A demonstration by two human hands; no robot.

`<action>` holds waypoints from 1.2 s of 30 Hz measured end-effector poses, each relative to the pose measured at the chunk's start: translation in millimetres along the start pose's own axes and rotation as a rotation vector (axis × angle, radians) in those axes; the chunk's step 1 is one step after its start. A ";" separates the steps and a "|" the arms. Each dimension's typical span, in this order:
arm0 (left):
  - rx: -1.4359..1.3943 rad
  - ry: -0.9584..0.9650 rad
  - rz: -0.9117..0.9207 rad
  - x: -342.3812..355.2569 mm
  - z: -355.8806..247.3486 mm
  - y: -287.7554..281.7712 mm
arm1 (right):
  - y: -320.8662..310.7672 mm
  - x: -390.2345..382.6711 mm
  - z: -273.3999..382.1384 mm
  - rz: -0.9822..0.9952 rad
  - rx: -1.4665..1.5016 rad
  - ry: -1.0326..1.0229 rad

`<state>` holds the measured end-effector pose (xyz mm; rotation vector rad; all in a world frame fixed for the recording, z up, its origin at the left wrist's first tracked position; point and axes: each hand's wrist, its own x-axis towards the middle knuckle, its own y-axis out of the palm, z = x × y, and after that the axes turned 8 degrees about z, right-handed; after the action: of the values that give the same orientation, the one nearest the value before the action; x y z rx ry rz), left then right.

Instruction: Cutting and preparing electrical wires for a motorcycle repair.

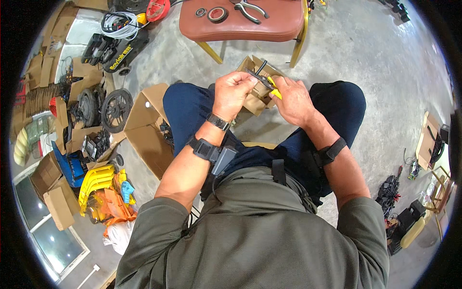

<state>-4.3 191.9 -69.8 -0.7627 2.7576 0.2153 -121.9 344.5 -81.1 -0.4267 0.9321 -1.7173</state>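
One left hand (231,94), in the head view, before a smooth red-brown padded chair (238,30), pinches narrowly at a slim, black, cable-like piece (262,66). The right hand (294,101) wraps yellow-handled pliers (275,92), jaws near the piece. Trimming seems in hand, calling for steady squeezing. A matte cardboard box (253,104) stands open before the chair.

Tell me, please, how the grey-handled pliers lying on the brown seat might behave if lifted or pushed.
The grey-handled pliers will probably feel rigid and heavy for their size, as they look partly metal. They lie opened, so they may hinge when lifted. Resting flat on the brown seat, they seem unlikely to roll.
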 end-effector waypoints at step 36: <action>-0.132 0.011 0.045 -12.3 -13.1 1.4 | -0.3 -1.5 -0.4 -0.094 0.048 -0.086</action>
<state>2.2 196.3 -53.5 -0.7367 2.7945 0.4076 -121.7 346.1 -80.9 -0.5150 0.8183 -1.7884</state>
